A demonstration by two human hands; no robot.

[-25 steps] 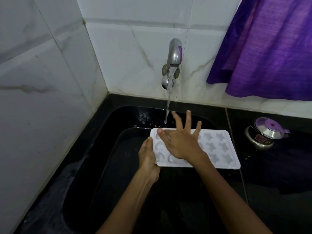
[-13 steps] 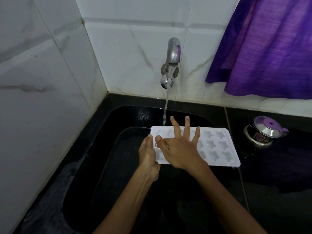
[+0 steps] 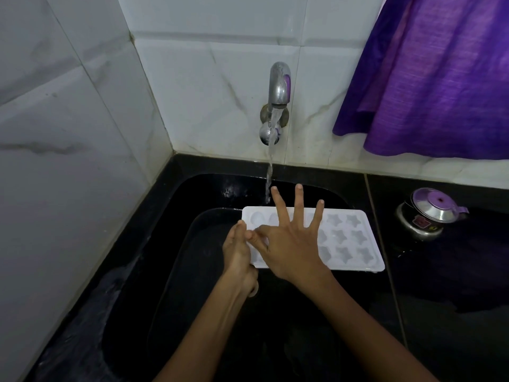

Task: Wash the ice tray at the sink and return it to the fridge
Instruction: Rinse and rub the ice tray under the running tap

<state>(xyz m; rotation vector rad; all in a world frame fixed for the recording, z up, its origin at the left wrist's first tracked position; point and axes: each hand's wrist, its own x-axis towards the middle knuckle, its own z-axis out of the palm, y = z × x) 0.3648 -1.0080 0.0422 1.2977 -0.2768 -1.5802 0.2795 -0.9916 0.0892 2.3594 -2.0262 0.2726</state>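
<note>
- White marble-veined wall tiles (image 3: 192,86) behind and to the left; black stone tabletop (image 3: 454,340) below, wet and glossy; black sink (image 3: 170,271) sunk into it at the corner
- Chrome tap (image 3: 278,86) fixed to the back wall, running; thin stream of water (image 3: 269,172) dropping just behind the far left edge of the tray
- White plastic ice tray (image 3: 347,241) held level over the sink basin, long side left to right, its right end reaching over the sink's right rim; star-shaped cavities on the right half, rounded ones on the left
- Left hand (image 3: 238,255) at the tray's left short edge; fingers curled round that edge, gripping it, thumb on top
- Right hand (image 3: 289,249) laid palm-down on the left half of the tray; three fingers (image 3: 298,205) straight and spread, tips past the far edge near the stream; forefinger and thumb bent toward the left hand, pressing into a cavity, nothing grasped
- Purple curtain (image 3: 440,78) hanging at upper right, hem over the wall tiles
- Small steel pressure cooker (image 3: 428,216) with a purple-tinted lid on the tabletop right of the sink, well apart from the tray
</note>
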